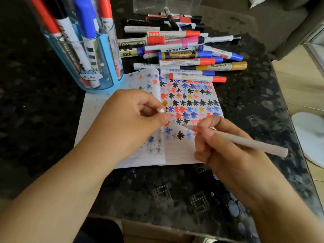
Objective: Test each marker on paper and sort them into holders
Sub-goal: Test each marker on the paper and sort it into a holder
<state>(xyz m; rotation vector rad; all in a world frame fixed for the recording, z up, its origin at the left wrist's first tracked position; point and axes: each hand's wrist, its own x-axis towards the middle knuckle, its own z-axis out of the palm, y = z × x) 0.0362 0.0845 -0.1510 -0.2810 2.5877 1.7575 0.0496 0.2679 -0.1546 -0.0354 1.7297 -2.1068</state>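
Note:
My right hand (226, 148) grips a slim whitish marker (245, 141), its tip just above the paper (178, 155), which is covered with red, blue, black and gold star marks. My left hand (129, 118) rests on the folded left page and pinches a small white cap (160, 110). A pile of markers (180, 50) lies beyond the paper. A blue transparent holder (84, 55) at the back left stands full of red, blue and black markers.
A clear container (166, 4) stands behind the pile at the top edge. The dark speckled table (263, 106) ends at the right, with wooden floor and a white object (310, 135) below. A grey sofa sits at the top right.

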